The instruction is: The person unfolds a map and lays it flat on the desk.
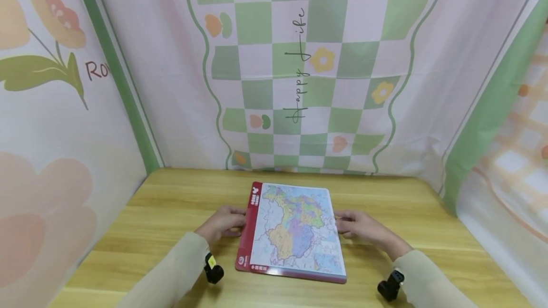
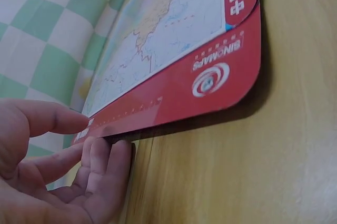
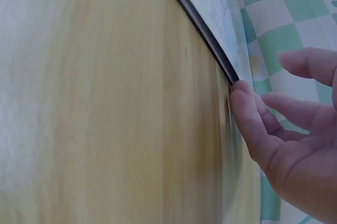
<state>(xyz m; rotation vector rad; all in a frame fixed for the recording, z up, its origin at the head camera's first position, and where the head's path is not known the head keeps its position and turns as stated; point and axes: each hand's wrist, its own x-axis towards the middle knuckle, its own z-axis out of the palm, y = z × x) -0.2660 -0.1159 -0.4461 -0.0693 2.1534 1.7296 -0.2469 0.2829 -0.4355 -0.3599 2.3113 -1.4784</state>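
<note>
A map board [image 1: 295,232] with a red border lies on the wooden table, its coloured map facing up. At its left edge is my left hand [image 1: 222,225]; in the left wrist view, this hand [image 2: 63,171] has its thumb beside the red border [image 2: 174,100] and its bent fingertips against the edge from below. My right hand [image 1: 364,229] is at the opposite edge. The right wrist view shows that hand's fingertips [image 3: 242,89] touching the board's dark edge [image 3: 202,29], with the thumb held apart. Neither hand pinches the board firmly.
The wooden table [image 1: 167,203] extends around the board. Behind it hangs a green-and-white checked curtain [image 1: 295,89], with printed cloth at both sides. A small black camera [image 1: 214,272] is on the left wrist, another [image 1: 390,286] on the right.
</note>
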